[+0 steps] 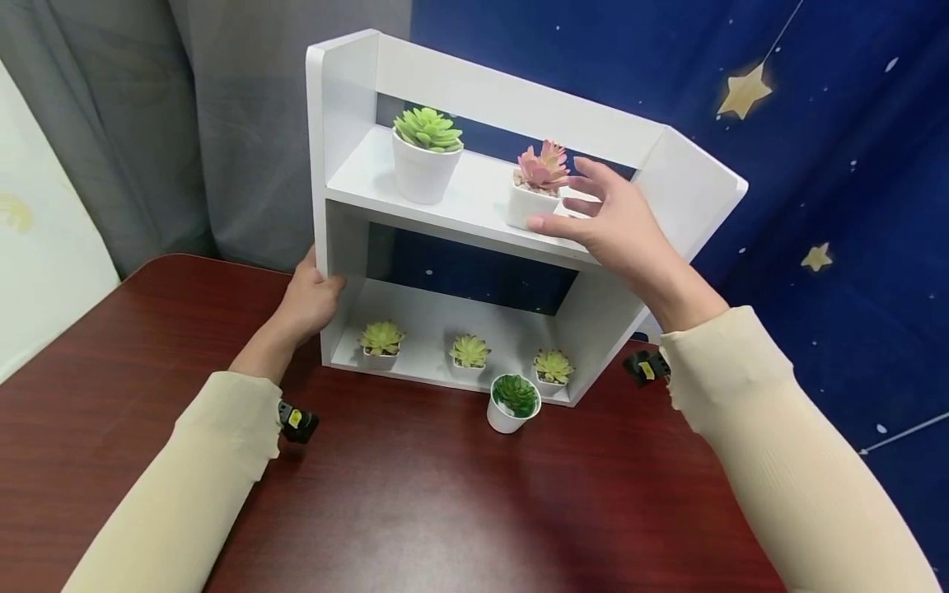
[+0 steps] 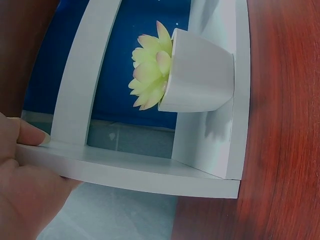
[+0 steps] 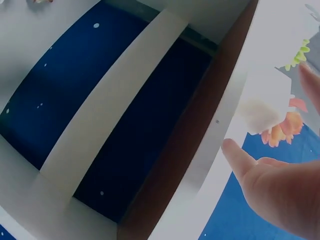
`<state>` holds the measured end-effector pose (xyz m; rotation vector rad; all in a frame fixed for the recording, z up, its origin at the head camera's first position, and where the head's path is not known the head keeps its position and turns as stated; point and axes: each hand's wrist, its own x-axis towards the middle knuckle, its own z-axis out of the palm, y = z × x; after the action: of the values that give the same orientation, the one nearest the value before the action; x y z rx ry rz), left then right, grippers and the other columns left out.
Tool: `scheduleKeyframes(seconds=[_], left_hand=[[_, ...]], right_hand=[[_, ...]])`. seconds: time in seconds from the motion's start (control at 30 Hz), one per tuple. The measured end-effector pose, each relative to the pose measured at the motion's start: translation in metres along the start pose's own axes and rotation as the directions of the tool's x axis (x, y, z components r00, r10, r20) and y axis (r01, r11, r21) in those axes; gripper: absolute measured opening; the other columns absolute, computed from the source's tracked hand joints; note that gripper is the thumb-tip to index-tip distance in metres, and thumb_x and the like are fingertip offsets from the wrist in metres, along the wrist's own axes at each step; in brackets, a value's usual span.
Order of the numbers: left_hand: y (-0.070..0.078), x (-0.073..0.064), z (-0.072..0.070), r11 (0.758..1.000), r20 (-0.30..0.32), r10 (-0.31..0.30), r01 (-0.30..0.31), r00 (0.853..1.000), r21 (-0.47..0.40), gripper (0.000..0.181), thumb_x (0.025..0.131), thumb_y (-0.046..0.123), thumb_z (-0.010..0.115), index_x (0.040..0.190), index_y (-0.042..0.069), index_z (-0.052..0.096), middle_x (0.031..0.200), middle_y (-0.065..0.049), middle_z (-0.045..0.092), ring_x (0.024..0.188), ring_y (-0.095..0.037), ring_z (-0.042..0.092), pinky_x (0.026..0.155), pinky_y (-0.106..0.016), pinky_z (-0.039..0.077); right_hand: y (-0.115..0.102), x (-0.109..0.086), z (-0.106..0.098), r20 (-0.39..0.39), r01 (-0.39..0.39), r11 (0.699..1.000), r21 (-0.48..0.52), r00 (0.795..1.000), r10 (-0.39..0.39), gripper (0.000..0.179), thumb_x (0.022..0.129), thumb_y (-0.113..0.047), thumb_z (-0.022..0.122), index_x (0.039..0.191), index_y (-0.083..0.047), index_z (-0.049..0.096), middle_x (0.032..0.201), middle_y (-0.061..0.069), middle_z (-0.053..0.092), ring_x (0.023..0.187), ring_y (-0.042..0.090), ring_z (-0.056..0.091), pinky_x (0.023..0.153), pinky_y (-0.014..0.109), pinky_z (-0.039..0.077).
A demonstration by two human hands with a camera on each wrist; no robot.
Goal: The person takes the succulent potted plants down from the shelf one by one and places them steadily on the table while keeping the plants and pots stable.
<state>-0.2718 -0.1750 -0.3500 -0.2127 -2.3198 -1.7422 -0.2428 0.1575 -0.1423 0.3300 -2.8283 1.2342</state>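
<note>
A white two-tier shelf (image 1: 474,216) stands on the table. My left hand (image 1: 311,298) grips its left side panel, thumb on the inner face in the left wrist view. On the upper tier, my right hand (image 1: 619,214) reaches beside a pink succulent (image 1: 544,169) in a white pot (image 1: 528,207), its thumb and fingers spread apart. In the right wrist view the thumb (image 3: 239,156) is at the shelf edge, a little away from that pot; the other fingers are mostly out of view. A larger green succulent (image 1: 427,156) in a white pot stands left of the pink one.
Three small yellow-green succulents, at left (image 1: 381,339), middle (image 1: 469,352) and right (image 1: 552,367), sit on the lower tier. A dark green potted plant (image 1: 513,403) stands on the red-brown table (image 1: 445,511) at the shelf's front. Behind hang grey (image 1: 259,123) and starry blue (image 1: 838,165) curtains.
</note>
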Motion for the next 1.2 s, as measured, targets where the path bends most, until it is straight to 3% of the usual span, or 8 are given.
scheduleKeyframes(seconds=[0.17, 0.33, 0.5, 0.77, 0.97, 1.2], left_hand=[[-0.002, -0.001, 0.001, 1.000, 0.001, -0.012, 0.012, 1.000, -0.004, 0.066, 0.098, 0.001, 0.035, 0.160, 0.003, 0.014, 0.155, -0.032, 0.034, 0.140, -0.048, 0.037, 0.111, -0.072, 0.030], [0.000, -0.003, 0.003, 1.000, 0.003, -0.003, 0.003, 1.000, -0.014, 0.064, 0.098, 0.001, 0.036, 0.159, 0.002, 0.016, 0.154, -0.032, 0.035, 0.140, -0.049, 0.037, 0.111, -0.073, 0.029], [0.002, -0.005, 0.004, 1.000, -0.009, 0.010, -0.010, 1.000, -0.016, 0.064, 0.097, -0.001, 0.037, 0.158, 0.001, 0.018, 0.152, -0.033, 0.037, 0.137, -0.048, 0.039, 0.111, -0.070, 0.030], [0.002, -0.007, 0.003, 1.000, -0.019, 0.020, -0.020, 1.000, -0.023, 0.065, 0.096, -0.001, 0.036, 0.158, 0.001, 0.018, 0.152, -0.033, 0.038, 0.137, -0.047, 0.039, 0.111, -0.068, 0.030], [0.003, -0.007, 0.005, 0.999, -0.011, 0.023, -0.024, 1.000, -0.041, 0.068, 0.095, -0.002, 0.035, 0.160, 0.003, 0.016, 0.154, -0.033, 0.036, 0.138, -0.047, 0.039, 0.110, -0.067, 0.032], [0.004, -0.006, 0.007, 0.999, -0.007, 0.013, -0.013, 1.000, -0.029, 0.069, 0.097, -0.001, 0.036, 0.162, 0.006, 0.013, 0.155, -0.031, 0.034, 0.140, -0.048, 0.037, 0.110, -0.069, 0.031]], right_hand=[[-0.001, 0.009, 0.005, -0.005, -0.007, 0.999, -0.040, 1.000, 0.007, 0.106, 0.079, -0.044, 0.085, 0.162, -0.025, 0.023, 0.164, 0.003, 0.037, 0.146, 0.023, 0.044, 0.116, 0.042, 0.041], [-0.003, 0.017, 0.008, -0.043, 0.004, 0.999, -0.047, 0.999, -0.006, 0.094, 0.079, -0.044, 0.085, 0.156, -0.025, 0.036, 0.159, -0.001, 0.042, 0.144, 0.022, 0.045, 0.116, 0.041, 0.040], [-0.005, 0.021, 0.013, -0.072, 0.036, 0.997, -0.062, 0.997, -0.040, 0.079, 0.079, -0.046, 0.084, 0.145, -0.020, 0.049, 0.144, 0.000, 0.053, 0.128, 0.015, 0.048, 0.108, 0.037, 0.040], [-0.007, 0.026, 0.019, -0.080, 0.041, 0.997, -0.065, 0.996, -0.046, 0.077, 0.079, -0.046, 0.084, 0.143, -0.020, 0.051, 0.134, -0.001, 0.056, 0.116, 0.012, 0.047, 0.096, 0.030, 0.038], [-0.008, 0.026, 0.019, -0.102, 0.016, 0.997, -0.082, 0.995, -0.024, 0.076, 0.077, -0.049, 0.085, 0.139, -0.018, 0.054, 0.137, -0.001, 0.058, 0.117, 0.011, 0.048, 0.100, 0.031, 0.039], [-0.007, 0.022, 0.020, -0.125, 0.005, 0.993, -0.117, 0.992, -0.020, 0.083, 0.078, -0.052, 0.083, 0.144, -0.016, 0.051, 0.141, 0.001, 0.058, 0.119, 0.013, 0.049, 0.103, 0.034, 0.040]])
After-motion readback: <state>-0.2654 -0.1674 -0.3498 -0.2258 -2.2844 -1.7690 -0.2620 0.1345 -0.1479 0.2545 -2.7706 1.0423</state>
